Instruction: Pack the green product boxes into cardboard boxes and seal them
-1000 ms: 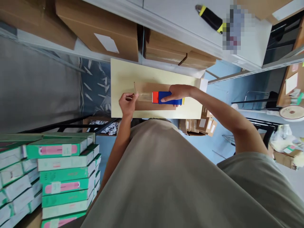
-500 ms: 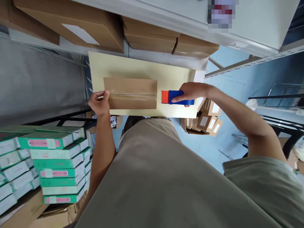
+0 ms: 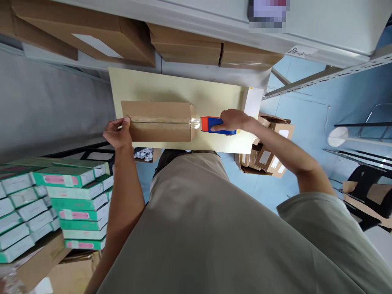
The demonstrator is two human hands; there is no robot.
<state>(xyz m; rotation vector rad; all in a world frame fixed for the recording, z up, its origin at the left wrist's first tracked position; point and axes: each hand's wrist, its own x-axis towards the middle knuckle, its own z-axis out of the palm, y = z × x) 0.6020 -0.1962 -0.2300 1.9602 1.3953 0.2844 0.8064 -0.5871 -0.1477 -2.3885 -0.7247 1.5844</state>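
Observation:
A long brown cardboard box [image 3: 159,111] lies on the pale yellow board, with clear tape along its lengthwise seam. My left hand [image 3: 118,132] grips the box at its left end, thumb on top and fingers curled. In my right hand [image 3: 234,121] is a blue and orange tape dispenser [image 3: 216,125], just off the box's right end. A short strip of clear tape [image 3: 195,123] spans from that end to the dispenser's orange tip. The hand partly covers the dispenser's body.
Behind the pale yellow board [image 3: 214,92] stand several large cartons [image 3: 183,47] under a white shelf [image 3: 214,24]. A white box [image 3: 252,102] rests at the board's right end. Green and white boxes [image 3: 82,204] are stacked at lower left. Small cartons [image 3: 271,157] fill an open box at right.
The box has shifted left on the board, and its right end face now shows. My right hand with the tape dispenser has come left too. A tape strip now shows between them.

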